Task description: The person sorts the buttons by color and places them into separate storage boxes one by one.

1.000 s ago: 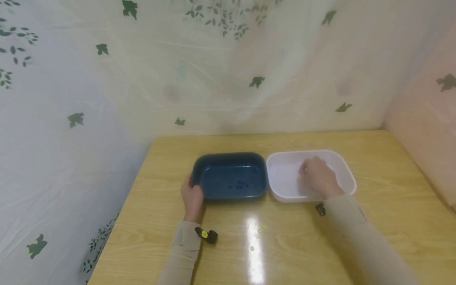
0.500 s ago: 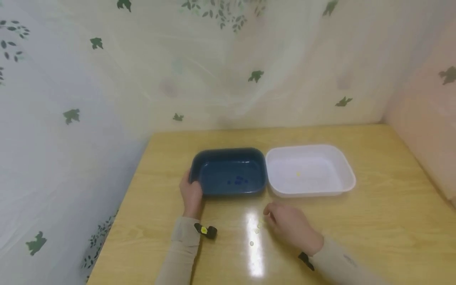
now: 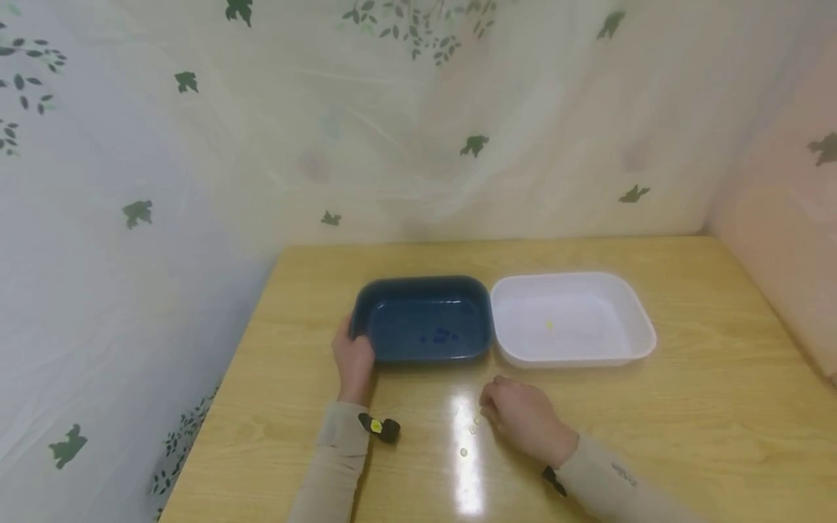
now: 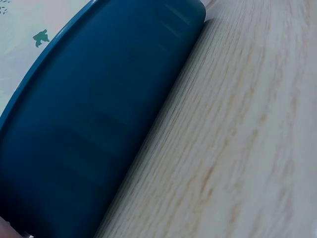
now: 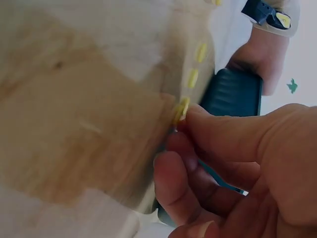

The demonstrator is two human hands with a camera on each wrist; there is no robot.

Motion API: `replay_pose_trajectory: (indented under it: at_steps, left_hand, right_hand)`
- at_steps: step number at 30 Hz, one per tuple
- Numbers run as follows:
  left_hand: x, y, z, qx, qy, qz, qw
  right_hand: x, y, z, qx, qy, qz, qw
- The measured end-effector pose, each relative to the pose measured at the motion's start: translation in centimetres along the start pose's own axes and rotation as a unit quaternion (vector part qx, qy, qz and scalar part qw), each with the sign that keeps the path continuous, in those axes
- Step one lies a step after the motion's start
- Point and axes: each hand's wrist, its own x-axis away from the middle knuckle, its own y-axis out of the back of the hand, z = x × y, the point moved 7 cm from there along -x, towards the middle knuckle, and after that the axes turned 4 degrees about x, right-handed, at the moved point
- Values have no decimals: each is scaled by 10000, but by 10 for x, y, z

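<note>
Yellow piece touches the right fingers — grip unclear — left fingers clamp blue tray.

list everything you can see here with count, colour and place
table: one, light wood, under both trays
left tray: one, dark blue, beside the white tray
white tray: one, white, on the right
blue pieces: several, blue, in the left tray
yellow bit: at least one, yellow, in the white tray
yellow pieces: at least four, yellow, on the table
backdrop: pale, green print, around the table
wrist devices: two, black, one per wrist
sleeves: two, beige, both arms
left hand: one, gripping the left tray
right hand: one, fingertips by yellow pieces
</note>
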Motion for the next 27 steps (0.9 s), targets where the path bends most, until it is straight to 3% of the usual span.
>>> replay_pose_trajectory:
  at_steps: [9,27]
  left_hand:
    - [-1,-1,0,58,50,35,10000]
    - [-1,0,2,36,157,-18,9999]
  right_hand:
    - [1,3,1,192,259,34,9995]
    - [-5,-3,5,283,415,553,9972]
